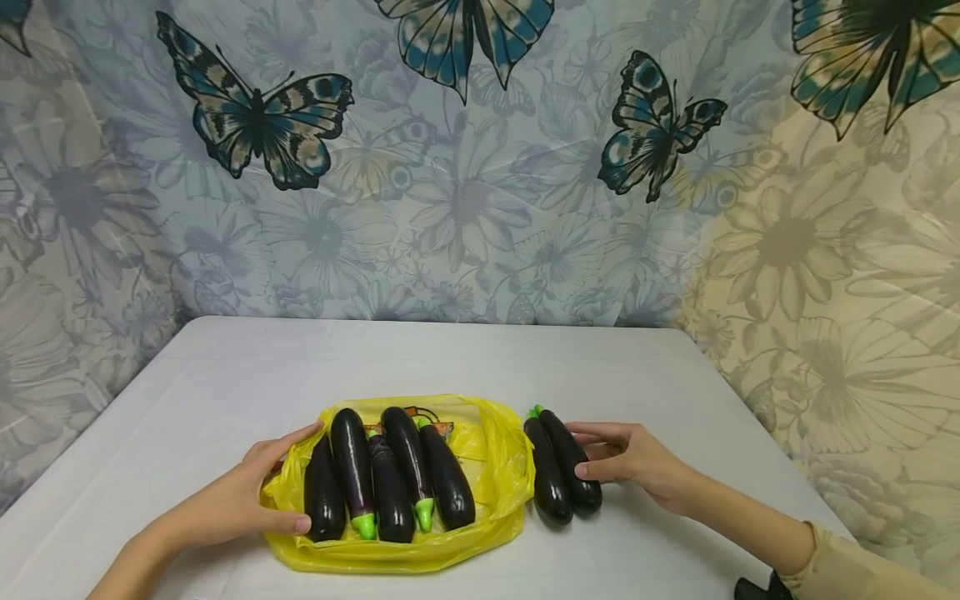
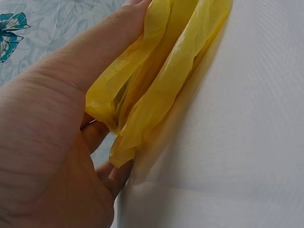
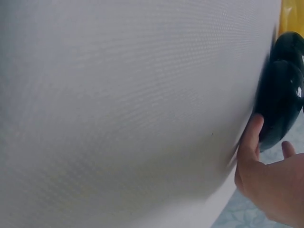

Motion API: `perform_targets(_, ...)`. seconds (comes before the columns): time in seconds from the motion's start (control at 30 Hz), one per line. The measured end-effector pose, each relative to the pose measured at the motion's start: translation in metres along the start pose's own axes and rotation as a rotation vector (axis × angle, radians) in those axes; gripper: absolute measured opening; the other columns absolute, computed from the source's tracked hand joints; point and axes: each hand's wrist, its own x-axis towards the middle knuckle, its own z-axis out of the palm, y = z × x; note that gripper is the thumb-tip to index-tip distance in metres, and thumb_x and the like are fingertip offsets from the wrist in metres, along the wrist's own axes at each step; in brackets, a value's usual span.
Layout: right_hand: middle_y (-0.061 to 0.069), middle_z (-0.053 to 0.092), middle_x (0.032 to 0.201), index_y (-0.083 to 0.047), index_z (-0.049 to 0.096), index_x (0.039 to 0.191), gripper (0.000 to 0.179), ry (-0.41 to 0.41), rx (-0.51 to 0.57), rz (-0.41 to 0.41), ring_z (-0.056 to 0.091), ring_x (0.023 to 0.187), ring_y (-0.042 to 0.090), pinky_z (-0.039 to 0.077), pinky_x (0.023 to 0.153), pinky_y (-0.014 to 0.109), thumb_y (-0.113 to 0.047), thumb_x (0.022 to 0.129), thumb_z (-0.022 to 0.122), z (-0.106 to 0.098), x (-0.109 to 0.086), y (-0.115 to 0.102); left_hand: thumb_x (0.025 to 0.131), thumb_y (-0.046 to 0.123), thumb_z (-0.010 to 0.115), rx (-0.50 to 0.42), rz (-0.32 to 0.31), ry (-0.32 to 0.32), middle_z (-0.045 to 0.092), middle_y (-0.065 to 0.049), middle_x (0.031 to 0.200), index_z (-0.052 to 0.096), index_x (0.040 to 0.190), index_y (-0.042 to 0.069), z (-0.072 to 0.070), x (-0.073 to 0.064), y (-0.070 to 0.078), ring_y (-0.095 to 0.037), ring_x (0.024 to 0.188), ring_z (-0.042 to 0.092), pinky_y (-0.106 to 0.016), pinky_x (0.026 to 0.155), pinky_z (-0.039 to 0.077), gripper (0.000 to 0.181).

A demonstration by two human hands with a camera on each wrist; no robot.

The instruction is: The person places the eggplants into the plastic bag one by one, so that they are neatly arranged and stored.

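Several glossy dark eggplants (image 1: 395, 479) lie side by side in an opened yellow plastic bag (image 1: 498, 483), some with green stems toward the near side. My left hand (image 1: 240, 496) holds the bag's left side, the thumb by the leftmost eggplant (image 1: 324, 496) and the fingers round the outer edge. Folds of yellow plastic (image 2: 166, 90) run between thumb and fingers in the left wrist view. Two more eggplants (image 1: 573, 462) lie together just right of the bag, green stems away from me. My right hand (image 1: 633, 462) touches the outer one from the right with nearly straight fingers.
A white-covered table (image 1: 420, 350) carries everything. Behind it hangs a cloth (image 1: 480, 242) with butterfly and flower prints. A small black object (image 1: 761, 588) shows beside the right sleeve (image 1: 847, 558) at the bottom right.
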Motion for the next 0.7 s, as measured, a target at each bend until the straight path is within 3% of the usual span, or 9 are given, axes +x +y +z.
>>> perform_targets(0.4, 0.019, 0.055, 0.135, -0.005, 0.055, 0.14, 0.067, -0.033, -0.042, -0.006, 0.057, 0.113, 0.032, 0.052, 0.084, 0.038, -0.01, 0.079, 0.083, 0.0009, -0.0006, -0.0034, 0.074, 0.044, 0.085, -0.005, 0.012, 0.002, 0.031, -0.02, 0.145, 0.022, 0.157, 0.035, 0.0004, -0.0005, -0.0003, -0.04, 0.128, 0.035, -0.066, 0.093, 0.036, 0.105)
perform_targets(0.7, 0.021, 0.054, 0.135, -0.003, 0.053, 0.141, 0.069, -0.045, 0.009, 0.001, 0.058, 0.112, 0.031, 0.052, 0.084, 0.038, -0.006, 0.079, 0.081, -0.0014, -0.002, -0.0022, 0.074, 0.044, 0.085, 0.003, 0.01, 0.003, 0.031, -0.02, 0.144, 0.021, 0.157, 0.036, 0.0003, 0.0003, 0.0, -0.04, 0.128, 0.035, -0.065, 0.092, 0.036, 0.105)
